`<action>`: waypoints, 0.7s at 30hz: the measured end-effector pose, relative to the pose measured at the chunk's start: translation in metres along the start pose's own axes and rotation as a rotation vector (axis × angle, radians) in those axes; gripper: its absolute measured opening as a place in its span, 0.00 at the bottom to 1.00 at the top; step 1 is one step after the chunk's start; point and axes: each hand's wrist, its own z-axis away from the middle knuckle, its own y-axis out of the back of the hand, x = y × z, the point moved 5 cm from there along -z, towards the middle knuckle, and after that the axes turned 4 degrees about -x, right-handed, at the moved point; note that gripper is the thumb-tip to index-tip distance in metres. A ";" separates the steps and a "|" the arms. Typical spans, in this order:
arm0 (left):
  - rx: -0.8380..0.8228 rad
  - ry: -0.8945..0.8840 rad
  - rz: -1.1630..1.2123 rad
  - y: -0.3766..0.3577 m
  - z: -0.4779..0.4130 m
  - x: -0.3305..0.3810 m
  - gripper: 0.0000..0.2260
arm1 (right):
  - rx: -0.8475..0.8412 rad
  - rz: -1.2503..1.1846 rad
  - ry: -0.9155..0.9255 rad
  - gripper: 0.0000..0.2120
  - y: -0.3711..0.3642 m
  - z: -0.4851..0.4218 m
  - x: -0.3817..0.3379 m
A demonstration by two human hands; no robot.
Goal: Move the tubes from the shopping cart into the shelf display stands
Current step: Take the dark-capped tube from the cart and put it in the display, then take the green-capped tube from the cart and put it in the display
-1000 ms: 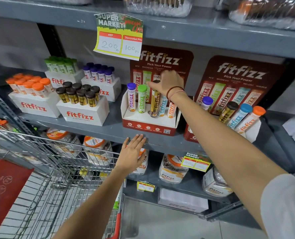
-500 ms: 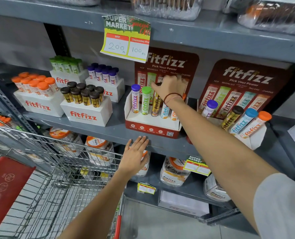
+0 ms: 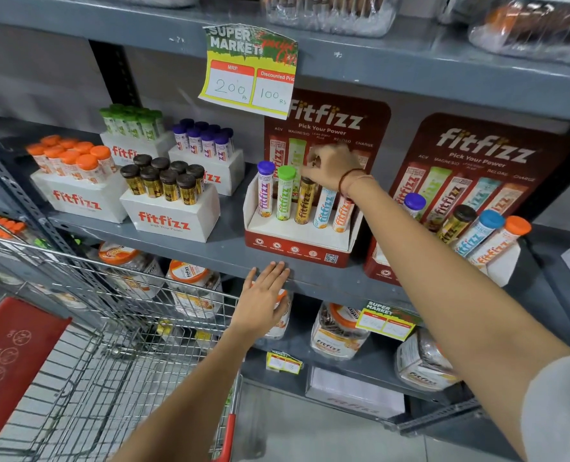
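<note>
A red and white fitfizz display stand sits on the grey middle shelf. It holds purple, green, gold, blue and orange tubes upright. My right hand reaches over it, fingers curled on the gold tube's dark cap. My left hand lies flat and open against the shelf's front edge. The wire shopping cart stands at the lower left; I see no tubes in the part that shows. A second stand to the right holds several leaning tubes.
White fitfizz boxes with orange, brown-capped, green and purple tubes fill the shelf's left. Jars stand on the lower shelf. A yellow price sign hangs from the shelf above. The cart has a red flap.
The view has shifted slightly. My right hand stays on the gold tube's cap in the stand. My left hand keeps resting on the shelf edge.
</note>
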 end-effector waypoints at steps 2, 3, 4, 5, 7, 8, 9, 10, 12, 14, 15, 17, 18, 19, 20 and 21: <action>-0.005 0.000 0.005 0.000 0.000 0.000 0.22 | -0.122 -0.028 0.018 0.21 -0.003 0.004 0.005; -0.008 0.000 0.005 0.000 0.000 0.000 0.22 | -0.138 -0.032 0.028 0.22 -0.005 0.006 0.007; -0.011 0.002 0.003 0.000 0.000 0.000 0.22 | -0.130 -0.036 0.037 0.22 -0.007 0.007 0.008; -0.015 0.004 0.001 0.001 0.000 0.000 0.22 | -0.112 -0.043 0.039 0.22 -0.008 0.008 0.009; -0.023 0.004 -0.003 0.002 0.001 0.000 0.22 | -0.082 -0.049 0.035 0.22 -0.009 0.010 0.009; -0.028 0.003 -0.002 0.002 0.001 0.001 0.22 | -0.073 -0.045 0.036 0.21 -0.010 0.011 0.009; -0.035 0.001 -0.001 0.003 0.001 0.001 0.23 | -0.065 -0.042 0.042 0.21 -0.011 0.013 0.008; -0.041 -0.005 -0.003 0.004 0.001 0.002 0.23 | -0.052 -0.042 0.052 0.22 -0.012 0.015 0.008; -0.035 -0.017 0.001 0.008 0.002 0.002 0.22 | 0.002 -0.040 0.070 0.22 -0.013 0.021 0.008; 0.006 -0.006 0.041 0.015 0.006 -0.001 0.21 | 0.116 -0.018 0.075 0.21 -0.014 0.029 0.008; 0.034 0.009 0.065 0.019 0.010 -0.005 0.20 | 0.197 -0.018 0.087 0.19 -0.015 0.035 0.007; 0.075 0.047 0.089 0.028 0.022 -0.016 0.19 | 0.360 -0.075 0.145 0.13 -0.020 0.051 0.001; 0.089 0.075 0.095 0.031 0.031 -0.024 0.18 | 0.414 -0.122 0.177 0.11 -0.025 0.060 -0.003; 0.100 0.109 0.105 0.035 0.041 -0.032 0.18 | 0.446 -0.164 0.203 0.09 -0.032 0.068 -0.008; 0.112 0.148 0.116 0.039 0.052 -0.041 0.17 | 0.460 -0.193 0.222 0.08 -0.040 0.075 -0.015; 0.125 0.190 0.124 0.043 0.064 -0.049 0.16 | 0.462 -0.215 0.239 0.07 -0.050 0.081 -0.022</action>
